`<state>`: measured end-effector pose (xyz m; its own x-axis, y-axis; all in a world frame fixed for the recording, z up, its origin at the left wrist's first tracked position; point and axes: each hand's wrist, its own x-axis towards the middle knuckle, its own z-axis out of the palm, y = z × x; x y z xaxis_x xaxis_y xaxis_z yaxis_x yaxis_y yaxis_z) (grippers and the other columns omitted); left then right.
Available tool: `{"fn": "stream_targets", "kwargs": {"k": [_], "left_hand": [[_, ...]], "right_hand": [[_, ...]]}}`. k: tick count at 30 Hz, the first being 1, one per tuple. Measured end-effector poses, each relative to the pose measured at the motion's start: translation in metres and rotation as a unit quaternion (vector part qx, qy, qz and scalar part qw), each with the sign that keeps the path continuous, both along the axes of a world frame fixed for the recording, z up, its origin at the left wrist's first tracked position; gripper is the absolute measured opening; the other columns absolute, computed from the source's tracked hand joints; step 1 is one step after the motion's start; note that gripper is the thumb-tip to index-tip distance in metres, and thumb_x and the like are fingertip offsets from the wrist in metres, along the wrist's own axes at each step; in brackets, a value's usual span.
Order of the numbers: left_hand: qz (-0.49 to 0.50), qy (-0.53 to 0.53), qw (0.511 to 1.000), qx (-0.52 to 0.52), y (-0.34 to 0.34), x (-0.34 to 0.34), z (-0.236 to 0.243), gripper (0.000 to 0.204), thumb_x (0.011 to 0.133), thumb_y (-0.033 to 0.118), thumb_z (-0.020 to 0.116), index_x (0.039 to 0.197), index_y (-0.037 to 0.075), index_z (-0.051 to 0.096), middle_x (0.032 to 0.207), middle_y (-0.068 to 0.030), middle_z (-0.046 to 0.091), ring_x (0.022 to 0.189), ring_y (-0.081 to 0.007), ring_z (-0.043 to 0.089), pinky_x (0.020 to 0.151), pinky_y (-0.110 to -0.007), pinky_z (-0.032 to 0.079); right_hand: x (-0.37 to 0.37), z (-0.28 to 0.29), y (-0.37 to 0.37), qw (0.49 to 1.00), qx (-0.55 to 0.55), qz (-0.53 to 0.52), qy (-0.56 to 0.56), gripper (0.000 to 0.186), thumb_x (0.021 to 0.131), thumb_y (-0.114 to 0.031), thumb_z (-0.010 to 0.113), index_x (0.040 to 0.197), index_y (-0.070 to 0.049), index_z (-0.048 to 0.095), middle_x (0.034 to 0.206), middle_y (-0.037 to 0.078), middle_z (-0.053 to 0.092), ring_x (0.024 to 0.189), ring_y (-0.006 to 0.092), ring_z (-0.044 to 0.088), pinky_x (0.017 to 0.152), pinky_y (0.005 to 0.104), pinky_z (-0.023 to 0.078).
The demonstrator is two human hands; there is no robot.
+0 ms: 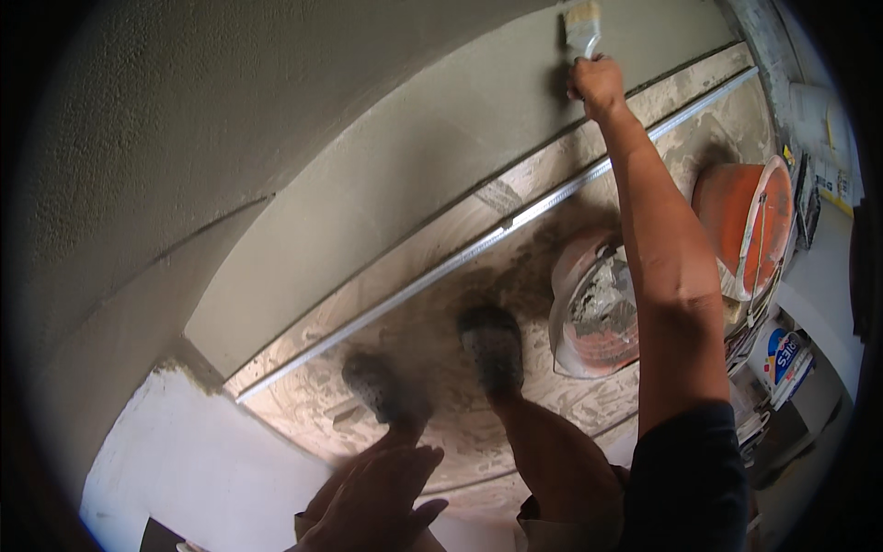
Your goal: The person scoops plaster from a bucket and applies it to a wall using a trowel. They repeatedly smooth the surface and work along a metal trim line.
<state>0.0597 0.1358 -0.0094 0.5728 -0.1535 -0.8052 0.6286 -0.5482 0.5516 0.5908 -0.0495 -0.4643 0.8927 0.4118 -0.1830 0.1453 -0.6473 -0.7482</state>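
Note:
My right hand (598, 85) is closed round the handle of a paintbrush (582, 29), at the end of an outstretched arm. The brush has pale bristles and a light metal-coloured ferrule; its bristles are at the far top edge, against or just over a smooth grey plaster band (386, 198). Whether they touch it I cannot tell. Above the band, the darker wall (156, 138) has a rougher texture. My left hand (372, 501) hangs low in front of my legs, empty, with its fingers stretched out and the thumb apart.
A long metal straightedge (515, 221) lies along the smeared floor (451, 451), parallel to the wall base. Right of my feet stands a cement-smeared bucket (598, 317) with grey mortar on it. An orange bucket (722, 216) and a white tub with a blue label (782, 363) are farther right.

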Motion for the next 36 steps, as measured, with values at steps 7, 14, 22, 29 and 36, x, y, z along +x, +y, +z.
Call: {"fn": "stream_targets", "kwargs": {"k": [7, 14, 22, 29, 36], "left_hand": [[-0.157, -0.187, 0.97, -0.017, 0.05, 0.013, -0.009, 0.056, 0.094, 0.024, 0.07, 0.145, 0.006, 0.054, 0.142, -0.0168, 0.059, 0.132, -0.0381, 0.054, 0.112, -0.048, 0.043], [-0.115, -0.169, 0.964, 0.17, 0.063, -0.025, -0.003, 0.057, 0.095, 0.029, 0.07, 0.145, 0.006, 0.055, 0.135, -0.0174, 0.063, 0.127, -0.0386, 0.058, 0.11, -0.046, 0.046], [-0.067, -0.16, 0.968, 0.184, 0.054, -0.054, 0.014, 0.056, 0.095, 0.029, 0.07, 0.144, 0.005, 0.056, 0.131, -0.0191, 0.065, 0.125, -0.0374, 0.06, 0.106, -0.047, 0.049], [-0.093, -0.179, 0.956, 0.21, 0.054, -0.063, 0.013, 0.053, 0.099, 0.032, 0.066, 0.144, 0.006, 0.056, 0.128, -0.0199, 0.066, 0.122, -0.0375, 0.061, 0.105, -0.047, 0.05], [-0.088, -0.193, 0.957, 0.195, 0.056, -0.071, 0.018, 0.053, 0.099, 0.032, 0.066, 0.145, 0.007, 0.056, 0.128, -0.0196, 0.066, 0.122, -0.0377, 0.061, 0.105, -0.047, 0.05]], "right_hand": [[-0.018, 0.084, 0.055, 0.95, 0.087, -0.235, 0.188, 0.01, 0.087, -0.001, 0.061, 0.081, 0.005, 0.066, 0.073, 0.018, 0.067, 0.064, 0.0283, 0.068, 0.05, 0.0409, 0.054], [-0.044, 0.106, 0.096, 0.927, 0.135, -0.278, 0.213, 0.012, 0.092, 0.001, 0.052, 0.093, 0.008, 0.062, 0.077, 0.018, 0.062, 0.06, 0.027, 0.061, 0.044, 0.0395, 0.049], [-0.077, 0.091, 0.109, 0.952, 0.144, -0.195, 0.186, 0.007, 0.09, 0.001, 0.05, 0.096, 0.001, 0.054, 0.07, 0.011, 0.056, 0.052, 0.0218, 0.052, 0.041, 0.038, 0.04], [-0.106, 0.092, 0.12, 0.953, 0.138, -0.198, 0.186, 0.009, 0.088, 0.0, 0.051, 0.096, 0.003, 0.056, 0.069, 0.013, 0.058, 0.049, 0.0232, 0.055, 0.039, 0.0401, 0.039], [-0.153, 0.105, 0.135, 0.967, 0.072, -0.19, 0.152, 0.024, 0.087, -0.003, 0.055, 0.109, 0.008, 0.057, 0.083, 0.024, 0.067, 0.054, 0.0326, 0.066, 0.043, 0.0446, 0.05]]}}
